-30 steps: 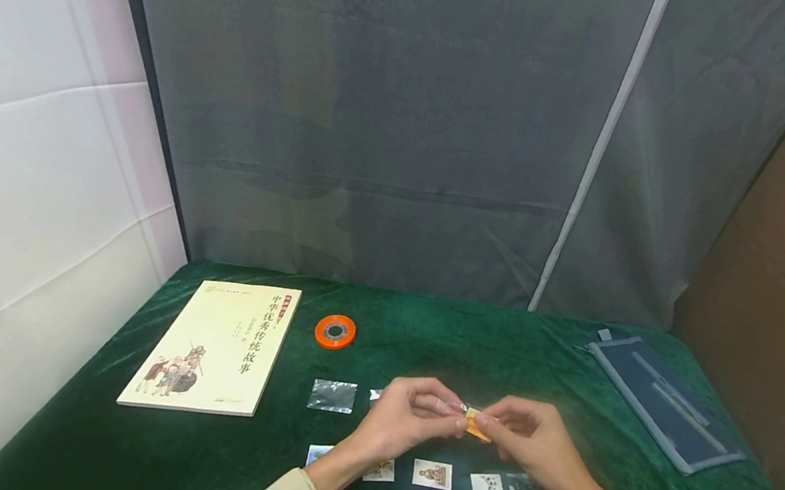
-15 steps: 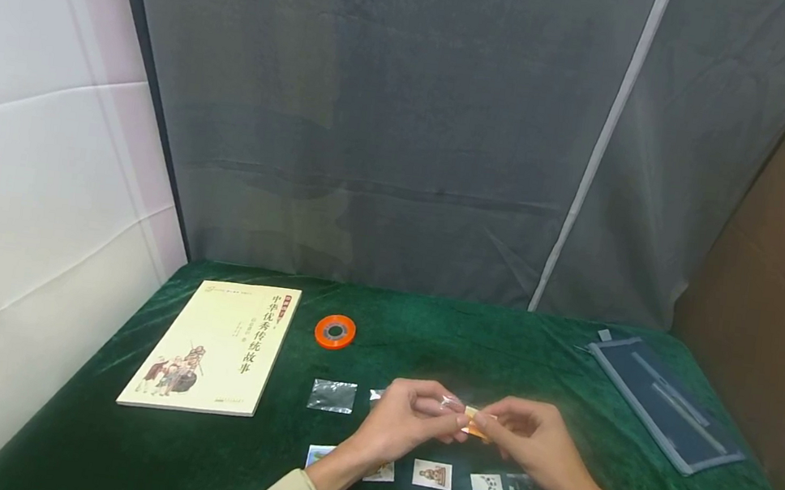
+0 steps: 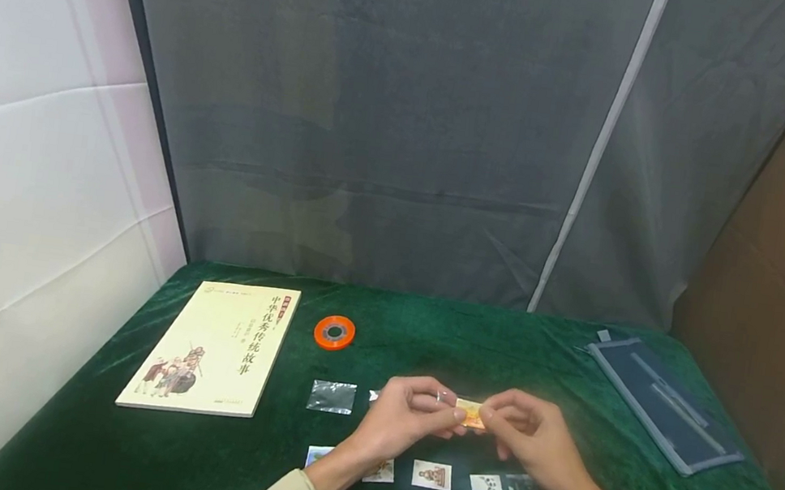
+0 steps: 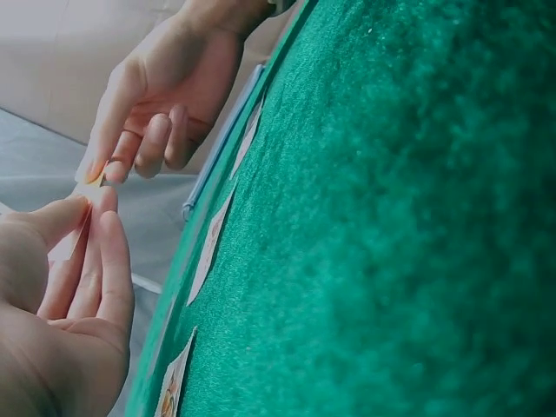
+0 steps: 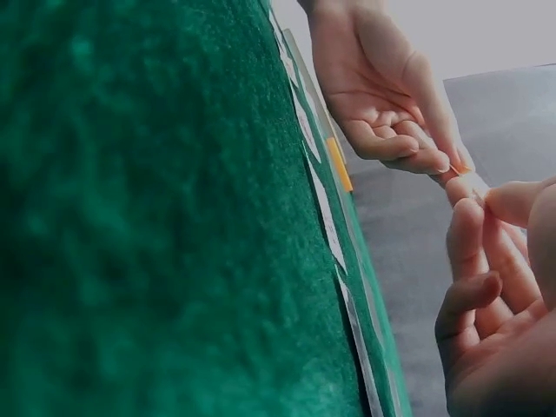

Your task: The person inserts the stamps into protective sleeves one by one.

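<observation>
Between my two hands, above the green cloth, is a small orange-yellow picture card [image 3: 470, 414], stamp-like in size. My left hand [image 3: 404, 418] pinches its left end between thumb and fingers; a shiny clear bit of plastic [image 3: 446, 397] shows at those fingertips. The right hand [image 3: 534, 438] pinches the card's right end. Below them on the cloth lie a card with a seated figure [image 3: 433, 475], a panda card [image 3: 487, 487] and a dark plastic-looking piece [image 3: 528, 487]. Two more cards are partly hidden by my left wrist.
A pale book [image 3: 211, 345] lies at the left, with an orange tape roll [image 3: 334, 333] to its right. A clear plastic sleeve [image 3: 331, 397] lies left of my hands; another is mostly covered. A blue mesh pouch [image 3: 663, 405] rests at the right.
The orange-yellow card has turned from slanted to nearly level, its picture side showing more, and shifted slightly left. Both hands stay almost in place.
</observation>
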